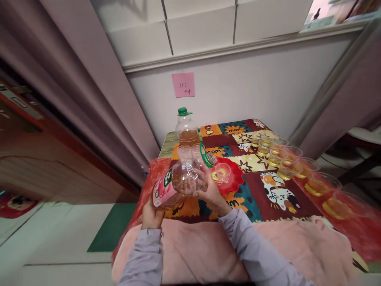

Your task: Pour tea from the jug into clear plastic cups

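Note:
A clear plastic bottle (186,180) with a pink label and a green ring at its neck is tilted, its mouth pointing right. My left hand (151,215) is closed around its base end. Near the shoulder, my right hand (216,195) grips the same bottle from the right side. Just beyond the bottle's mouth, a clear plastic cup (223,171) with a little pale yellow liquid stands on a red scalloped plate (236,180). Whether liquid is flowing from the mouth, I cannot tell. Behind the bottle are clear cups (183,151), partly hidden.
A second bottle (189,136), green-capped and part full of amber liquid, stands at the back left. Several cups of yellow liquid (288,169) line the table's right side. A patterned cloth (253,198) and a pink cloth (202,246) cover the table. A wall rises behind.

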`<action>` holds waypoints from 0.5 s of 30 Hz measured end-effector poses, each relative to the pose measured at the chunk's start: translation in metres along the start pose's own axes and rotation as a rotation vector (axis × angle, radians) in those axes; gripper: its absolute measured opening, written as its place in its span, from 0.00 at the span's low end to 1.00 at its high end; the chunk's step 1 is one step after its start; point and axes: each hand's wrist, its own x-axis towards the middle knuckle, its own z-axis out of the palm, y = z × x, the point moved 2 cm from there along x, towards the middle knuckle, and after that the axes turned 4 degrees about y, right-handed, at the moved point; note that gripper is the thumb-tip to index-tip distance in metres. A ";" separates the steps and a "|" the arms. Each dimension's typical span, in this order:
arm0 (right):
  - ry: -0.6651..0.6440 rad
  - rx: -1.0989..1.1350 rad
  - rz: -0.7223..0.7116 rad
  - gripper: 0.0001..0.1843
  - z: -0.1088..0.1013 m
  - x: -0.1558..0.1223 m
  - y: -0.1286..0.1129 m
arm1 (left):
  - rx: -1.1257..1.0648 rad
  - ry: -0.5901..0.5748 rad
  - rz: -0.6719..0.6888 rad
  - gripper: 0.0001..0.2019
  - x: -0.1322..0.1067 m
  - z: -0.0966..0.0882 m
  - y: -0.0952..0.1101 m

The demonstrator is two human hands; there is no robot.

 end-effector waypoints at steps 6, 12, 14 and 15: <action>0.047 0.024 0.007 0.81 -0.004 0.001 0.006 | -0.069 -0.033 -0.044 0.28 -0.005 0.003 -0.001; 0.075 0.022 -0.078 0.72 0.000 -0.004 0.008 | -0.216 -0.027 -0.050 0.24 -0.003 0.005 0.000; 0.073 0.048 -0.104 0.72 0.004 -0.004 0.006 | -0.270 -0.032 -0.045 0.25 -0.005 0.008 0.003; 0.071 0.060 -0.120 0.71 0.006 -0.004 0.006 | -0.294 -0.053 -0.045 0.25 -0.006 0.010 0.005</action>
